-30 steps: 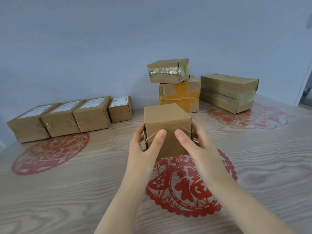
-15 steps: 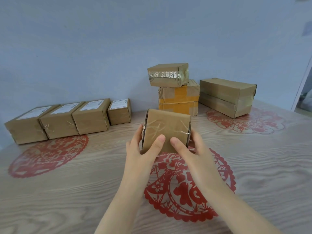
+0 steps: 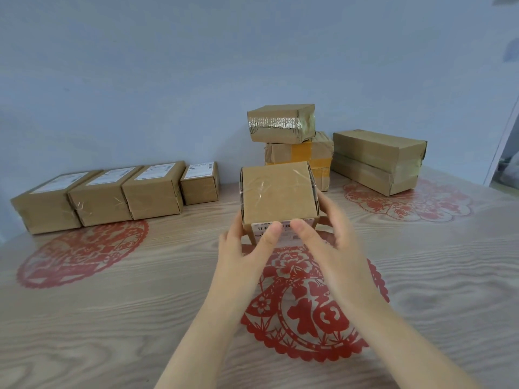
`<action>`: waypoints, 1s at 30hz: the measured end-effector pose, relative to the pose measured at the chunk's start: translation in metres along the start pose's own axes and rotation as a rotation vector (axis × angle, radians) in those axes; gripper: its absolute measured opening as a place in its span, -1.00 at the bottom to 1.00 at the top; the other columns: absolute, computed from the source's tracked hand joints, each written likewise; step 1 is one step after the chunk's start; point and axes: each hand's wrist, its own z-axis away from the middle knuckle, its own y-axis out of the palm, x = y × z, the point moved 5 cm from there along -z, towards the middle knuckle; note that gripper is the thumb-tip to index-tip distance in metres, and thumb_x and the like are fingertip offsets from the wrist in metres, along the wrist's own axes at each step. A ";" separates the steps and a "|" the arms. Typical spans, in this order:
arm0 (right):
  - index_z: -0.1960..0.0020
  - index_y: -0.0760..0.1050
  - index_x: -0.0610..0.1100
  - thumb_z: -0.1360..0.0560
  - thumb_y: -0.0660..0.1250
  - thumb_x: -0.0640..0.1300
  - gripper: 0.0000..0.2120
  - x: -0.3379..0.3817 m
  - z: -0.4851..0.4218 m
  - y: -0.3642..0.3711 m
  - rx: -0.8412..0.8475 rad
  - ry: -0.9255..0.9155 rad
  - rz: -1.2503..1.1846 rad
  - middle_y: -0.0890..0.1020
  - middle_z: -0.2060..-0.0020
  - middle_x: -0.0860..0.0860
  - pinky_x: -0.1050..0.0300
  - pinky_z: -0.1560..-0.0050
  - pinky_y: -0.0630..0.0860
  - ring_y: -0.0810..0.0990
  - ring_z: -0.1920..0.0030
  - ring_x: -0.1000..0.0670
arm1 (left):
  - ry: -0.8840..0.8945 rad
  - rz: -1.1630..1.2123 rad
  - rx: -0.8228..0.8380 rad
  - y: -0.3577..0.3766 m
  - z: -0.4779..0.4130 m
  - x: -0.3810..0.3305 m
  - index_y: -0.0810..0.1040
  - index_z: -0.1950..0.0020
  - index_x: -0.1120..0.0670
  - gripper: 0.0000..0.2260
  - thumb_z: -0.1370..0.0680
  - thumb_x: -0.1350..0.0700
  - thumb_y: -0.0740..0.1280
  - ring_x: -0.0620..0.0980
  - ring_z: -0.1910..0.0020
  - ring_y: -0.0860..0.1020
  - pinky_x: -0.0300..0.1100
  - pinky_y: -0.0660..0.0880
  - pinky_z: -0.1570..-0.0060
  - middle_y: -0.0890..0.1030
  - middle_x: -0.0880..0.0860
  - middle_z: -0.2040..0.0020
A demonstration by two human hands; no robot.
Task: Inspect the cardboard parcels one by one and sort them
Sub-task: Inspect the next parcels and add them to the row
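Observation:
A small cardboard parcel (image 3: pixel 278 192) with clear tape across its plain face is held above the table's middle. My left hand (image 3: pixel 247 248) grips its left side, thumb on the near lower face. My right hand (image 3: pixel 325 248) grips its right side, thumb beside the other. A white label (image 3: pixel 283 226) shows on the parcel's near lower face, partly hidden by both thumbs. At the back left, several labelled parcels (image 3: pixel 153 189) stand in a row. At the back right stands a stack of two parcels (image 3: pixel 300 153), with a long parcel (image 3: pixel 376 161) beside it.
The wooden table (image 3: pixel 112 318) carries red paper-cut decals: one under my hands (image 3: pixel 309 313), one at the left (image 3: pixel 81 254), one at the back right (image 3: pixel 407 203). A blue-grey wall runs behind the parcels. A doorway edge (image 3: pixel 502 141) shows at the far right.
Both hands have turned the parcel over away from me. Its taped plain face has come up on top and the labelled face now shows at the near lower side.

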 end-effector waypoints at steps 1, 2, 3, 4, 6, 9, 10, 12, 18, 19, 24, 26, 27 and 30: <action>-0.35 0.28 0.42 -0.34 0.27 0.41 -0.41 0.000 0.000 -0.001 -0.014 0.002 -0.015 0.53 -0.21 0.33 -0.02 -0.26 0.53 0.52 -0.21 0.25 | 0.033 -0.024 -0.018 0.000 0.001 0.000 0.46 -0.36 -0.10 -0.19 -0.24 -0.53 0.29 -0.07 -0.25 0.52 -0.13 0.49 -0.19 0.54 -0.04 -0.25; -0.37 0.31 0.36 -0.33 0.29 0.41 -0.38 -0.001 0.001 -0.002 -0.021 0.006 -0.030 0.54 -0.20 0.29 -0.01 -0.23 0.55 0.54 -0.18 0.24 | 0.061 -0.029 -0.041 0.000 0.002 -0.002 0.47 -0.29 -0.11 -0.27 -0.23 -0.49 0.30 -0.09 -0.22 0.53 -0.18 0.48 -0.14 0.56 -0.06 -0.21; -0.37 0.34 0.30 -0.32 0.31 0.41 -0.36 0.000 0.001 -0.002 -0.027 0.012 -0.040 0.55 -0.19 0.25 0.02 -0.19 0.57 0.55 -0.14 0.24 | 0.079 -0.012 -0.068 -0.001 0.003 -0.004 0.48 -0.19 -0.13 -0.37 -0.24 -0.44 0.31 -0.13 -0.16 0.56 -0.26 0.48 -0.06 0.59 -0.09 -0.14; -0.36 0.38 0.26 -0.33 0.34 0.40 -0.36 0.000 0.002 -0.003 -0.032 0.021 -0.047 0.56 -0.17 0.22 0.06 -0.15 0.58 0.56 -0.11 0.24 | 0.088 0.028 -0.089 -0.002 0.004 -0.007 0.47 -0.10 -0.13 -0.47 -0.25 -0.38 0.34 -0.21 -0.08 0.59 -0.33 0.48 0.04 0.61 -0.12 -0.06; -0.32 0.43 0.19 -0.37 0.41 0.36 -0.42 -0.001 0.000 -0.004 -0.044 0.041 -0.057 0.58 -0.13 0.19 0.16 -0.08 0.59 0.57 -0.06 0.24 | 0.105 0.111 -0.108 -0.006 0.005 -0.013 0.44 -0.04 -0.12 -0.58 -0.29 -0.26 0.38 -0.39 0.07 0.59 -0.46 0.49 0.19 0.61 -0.16 0.00; -0.25 0.49 0.13 -0.33 0.43 0.37 -0.42 -0.002 0.000 -0.002 -0.033 0.084 -0.121 0.60 -0.11 0.14 0.25 0.01 0.59 0.60 -0.05 0.22 | 0.110 0.172 -0.128 -0.010 0.006 -0.013 0.43 -0.07 -0.08 -0.53 -0.27 -0.25 0.43 -0.34 0.04 0.62 -0.41 0.55 0.17 0.63 -0.12 -0.05; -0.22 0.51 0.12 -0.31 0.41 0.37 -0.44 -0.002 0.000 -0.002 -0.032 0.097 -0.158 0.61 -0.10 0.12 0.26 0.04 0.58 0.61 -0.04 0.20 | 0.110 0.196 -0.130 -0.010 0.007 -0.013 0.44 -0.08 -0.07 -0.49 -0.25 -0.25 0.44 -0.25 -0.01 0.64 -0.33 0.59 0.13 0.65 -0.09 -0.06; -0.14 0.53 0.09 -0.34 0.43 0.33 -0.52 0.000 -0.001 -0.003 -0.038 0.122 -0.245 0.63 -0.07 0.06 0.25 0.07 0.59 0.64 -0.02 0.16 | 0.115 0.266 -0.119 -0.009 0.008 -0.013 0.44 -0.11 -0.03 -0.48 -0.24 -0.20 0.47 -0.12 -0.05 0.67 -0.25 0.64 0.12 0.67 -0.03 -0.07; -0.10 0.54 0.00 -0.40 0.36 0.24 -0.60 0.001 -0.003 -0.012 -0.040 0.167 -0.374 0.70 0.01 0.03 0.17 0.03 0.61 0.68 -0.03 0.02 | 0.152 0.350 -0.077 -0.006 0.013 -0.020 0.45 -0.13 0.02 -0.59 -0.34 -0.02 0.45 -0.16 0.09 0.70 -0.34 0.58 0.27 0.71 -0.14 0.11; -0.13 0.54 0.02 -0.44 0.38 0.25 -0.61 0.002 -0.003 -0.010 -0.024 0.159 -0.368 0.68 -0.02 0.03 0.19 0.03 0.61 0.67 -0.04 0.04 | 0.147 0.356 -0.085 -0.007 0.013 -0.020 0.46 -0.13 0.04 -0.59 -0.35 -0.04 0.45 -0.18 0.10 0.69 -0.35 0.58 0.27 0.71 -0.15 0.13; -0.33 0.47 0.14 -0.40 0.43 0.20 -0.47 0.002 0.001 0.002 0.058 0.141 -0.333 0.51 -0.18 0.15 0.34 0.04 0.58 0.58 -0.08 0.27 | 0.084 0.430 -0.100 -0.011 0.009 -0.012 0.48 -0.11 0.10 -0.55 -0.33 -0.08 0.44 -0.13 0.20 0.71 -0.32 0.57 0.34 0.73 -0.06 0.13; -0.31 0.48 0.18 -0.42 0.44 0.22 -0.51 -0.001 0.001 0.003 0.059 0.166 -0.355 0.55 -0.24 0.10 0.19 -0.01 0.63 0.61 -0.15 0.16 | 0.081 0.417 -0.067 -0.010 0.008 -0.010 0.48 -0.16 0.05 -0.56 -0.33 -0.05 0.44 -0.13 0.13 0.71 -0.31 0.58 0.32 0.73 -0.09 0.07; -0.31 0.49 0.17 -0.44 0.43 0.22 -0.54 -0.003 0.001 0.001 0.049 0.183 -0.375 0.57 -0.25 0.06 0.16 -0.01 0.64 0.63 -0.16 0.10 | 0.081 0.404 -0.037 -0.008 0.008 -0.012 0.48 -0.19 0.01 -0.55 -0.34 -0.04 0.44 -0.15 0.08 0.70 -0.31 0.59 0.29 0.72 -0.13 0.03; -0.33 0.49 0.14 -0.45 0.41 0.21 -0.53 -0.005 0.000 -0.003 0.025 0.184 -0.403 0.59 -0.25 0.04 0.21 0.02 0.64 0.64 -0.16 0.08 | 0.083 0.368 0.024 -0.002 0.010 -0.014 0.46 -0.26 -0.09 -0.51 -0.34 -0.06 0.42 -0.19 0.05 0.69 -0.30 0.61 0.25 0.70 -0.26 0.03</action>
